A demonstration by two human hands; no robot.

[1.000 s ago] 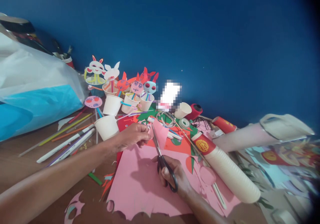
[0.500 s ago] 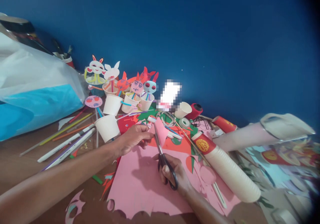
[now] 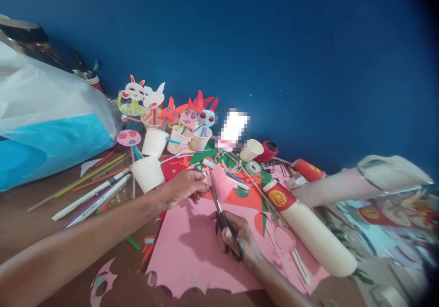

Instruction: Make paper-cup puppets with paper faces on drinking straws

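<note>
My left hand (image 3: 188, 187) pinches a small piece of pink paper (image 3: 222, 181) between thumb and fingers. A pair of scissors with black handles (image 3: 229, 234) is in my right hand (image 3: 240, 238), my fingers through the loops. Its blades lie across the pink piece, pointing up and away from me, and look nearly closed. Below both hands lies a large pink sheet (image 3: 192, 252) with scalloped cut-outs along its near edge. To the left of my left hand stands a white paper cup (image 3: 147, 174) with a pink paper face (image 3: 129, 138) above it.
Several cups with paper animal faces (image 3: 188, 118) stand against the blue wall. Markers and straws (image 3: 91, 193) lie at left, beside a plastic bag (image 3: 51, 115). A long stack of paper cups (image 3: 315, 234) lies at right. A tape roll (image 3: 253, 167) sits behind the scissors.
The scissor blades have shifted slightly left against the pink paper and look closer together. My left hand still grips the piece, nearly in the same place.
</note>
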